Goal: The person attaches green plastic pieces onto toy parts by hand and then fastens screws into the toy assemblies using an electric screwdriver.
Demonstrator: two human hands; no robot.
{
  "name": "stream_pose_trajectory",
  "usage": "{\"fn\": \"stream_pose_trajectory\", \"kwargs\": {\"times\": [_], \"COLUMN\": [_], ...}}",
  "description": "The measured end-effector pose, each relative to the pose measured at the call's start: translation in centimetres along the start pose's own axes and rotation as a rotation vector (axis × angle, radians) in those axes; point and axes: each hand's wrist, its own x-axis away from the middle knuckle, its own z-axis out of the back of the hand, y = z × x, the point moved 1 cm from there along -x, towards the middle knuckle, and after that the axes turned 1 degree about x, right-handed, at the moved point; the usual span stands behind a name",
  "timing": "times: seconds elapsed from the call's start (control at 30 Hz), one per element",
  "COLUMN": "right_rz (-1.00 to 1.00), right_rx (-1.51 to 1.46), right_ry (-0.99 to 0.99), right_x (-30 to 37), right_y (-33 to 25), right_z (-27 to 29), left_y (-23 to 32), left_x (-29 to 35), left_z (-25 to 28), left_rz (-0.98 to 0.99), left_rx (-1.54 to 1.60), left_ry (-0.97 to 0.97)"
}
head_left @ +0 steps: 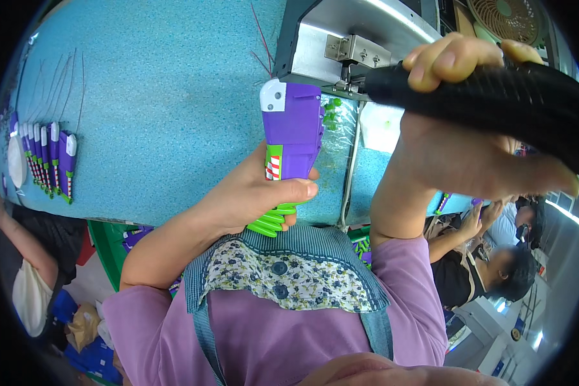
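My left hand (264, 196) is closed round a plastic toy arm (294, 125) and holds it above the blue table. The arm is purple with a white end piece, a green and red-striped band and bright green fingers. Two small dark holes show in its white end. My right hand (469, 122), raised at the right and close to the camera, grips a thick black electric screwdriver (482, 93). Its narrow end points left, in front of a metal bracket (359, 50) on a grey machine (328, 32); whether they touch cannot be made out.
Several purple toy arms (55, 154) with thin wires lie in a row on the blue table (167, 96) at the left. Small green pieces (332, 112) lie by the machine. A green bin (103, 248) stands below the table edge. Other people (460, 276) sit at right and left.
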Motion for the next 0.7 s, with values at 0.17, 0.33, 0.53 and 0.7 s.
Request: {"fn": "stream_pose_trajectory", "kwargs": {"times": [0.17,0.33,0.53,0.7], "right_rz": [-0.105,-0.169,-0.156,-0.044], "right_rx": [0.020,0.026,-0.015,0.031], "right_ry": [-0.001,0.126,0.120,0.044], "right_x": [1.3,2.6,2.7,1.2], "right_y": [-1.7,-1.4,-0.3,-0.3], "right_z": [-2.9,-4.4,-4.7,-2.0], "left_y": [0.0,0.2,0.3,0.4], "left_x": [0.0,0.0,-0.2,-0.2], "left_z": [0.2,-0.1,0.4,0.2], "left_rz": [0.037,0.023,0.016,0.037], "left_rx": [0.093,0.080,0.083,0.090], "left_ry": [0.004,0.007,-0.011,-0.031]}}
